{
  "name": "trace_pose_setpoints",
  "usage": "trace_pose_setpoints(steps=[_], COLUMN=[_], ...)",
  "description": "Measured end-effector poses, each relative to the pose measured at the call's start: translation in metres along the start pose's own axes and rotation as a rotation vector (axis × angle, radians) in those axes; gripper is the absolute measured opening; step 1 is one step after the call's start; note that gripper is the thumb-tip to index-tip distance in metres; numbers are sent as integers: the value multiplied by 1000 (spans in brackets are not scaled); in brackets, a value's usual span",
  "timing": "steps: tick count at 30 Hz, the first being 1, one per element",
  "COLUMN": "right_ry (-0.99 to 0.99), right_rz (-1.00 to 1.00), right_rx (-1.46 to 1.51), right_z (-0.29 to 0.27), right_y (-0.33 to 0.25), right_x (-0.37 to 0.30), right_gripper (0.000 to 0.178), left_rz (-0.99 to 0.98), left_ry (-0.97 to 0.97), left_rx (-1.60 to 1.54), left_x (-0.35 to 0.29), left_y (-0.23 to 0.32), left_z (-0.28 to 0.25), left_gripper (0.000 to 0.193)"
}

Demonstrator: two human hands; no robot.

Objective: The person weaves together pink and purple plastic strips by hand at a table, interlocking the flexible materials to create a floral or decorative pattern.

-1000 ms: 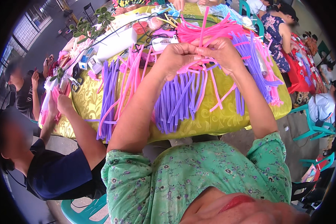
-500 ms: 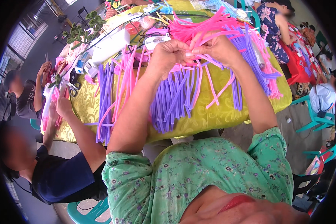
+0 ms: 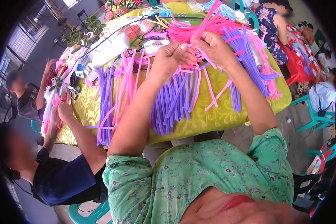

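Both hands are held up over the table, close together in front of the pink bundle. My right hand (image 3: 214, 49) is closed on fuzzy pink pipe cleaners (image 3: 207, 56), pinching them between thumb and fingers. Beside it, my left hand (image 3: 172, 59) has its fingers curled at the same pink strands; its exact grip is partly hidden. Behind the hands fans a hot-pink bundle of pipe cleaners (image 3: 181, 32). Purple pipe cleaners (image 3: 171, 106) lie in a row below the hands, with more purple ones (image 3: 246, 59) to the right.
A yellow patterned cloth (image 3: 209, 123) covers the table. Light-pink pipe cleaners (image 3: 126, 87), a white block (image 3: 112, 48), scissors (image 3: 74, 91) and a wire-stemmed green plant (image 3: 86, 33) lie on the left. A co-worker in dark blue (image 3: 69, 175) handles pink pieces at my left.
The pink strand at my right hand has swung from pointing right to pointing up, and another bends down below the fingers. My left fingers have loosened slightly and shifted.
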State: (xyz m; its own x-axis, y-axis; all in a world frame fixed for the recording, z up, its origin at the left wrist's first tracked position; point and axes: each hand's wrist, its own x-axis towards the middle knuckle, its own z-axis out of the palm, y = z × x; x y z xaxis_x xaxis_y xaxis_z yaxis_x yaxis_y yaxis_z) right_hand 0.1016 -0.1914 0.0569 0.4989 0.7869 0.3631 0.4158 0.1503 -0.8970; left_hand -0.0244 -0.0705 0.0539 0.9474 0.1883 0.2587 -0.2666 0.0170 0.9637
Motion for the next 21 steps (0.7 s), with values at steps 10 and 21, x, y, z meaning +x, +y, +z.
trace_pose_setpoints(steps=[10, 21], right_ry=[-56, -56], right_rz=[55, 45], right_rx=[136, 93], right_z=[-6, 8], right_y=[5, -5], right_x=[1, -5], right_gripper=[13, 13], left_rz=[-287, -323], left_ry=[-179, -158], left_rx=[-376, -412], left_x=[-6, -7], left_y=[-2, -7], left_z=[3, 19], left_gripper=[27, 23])
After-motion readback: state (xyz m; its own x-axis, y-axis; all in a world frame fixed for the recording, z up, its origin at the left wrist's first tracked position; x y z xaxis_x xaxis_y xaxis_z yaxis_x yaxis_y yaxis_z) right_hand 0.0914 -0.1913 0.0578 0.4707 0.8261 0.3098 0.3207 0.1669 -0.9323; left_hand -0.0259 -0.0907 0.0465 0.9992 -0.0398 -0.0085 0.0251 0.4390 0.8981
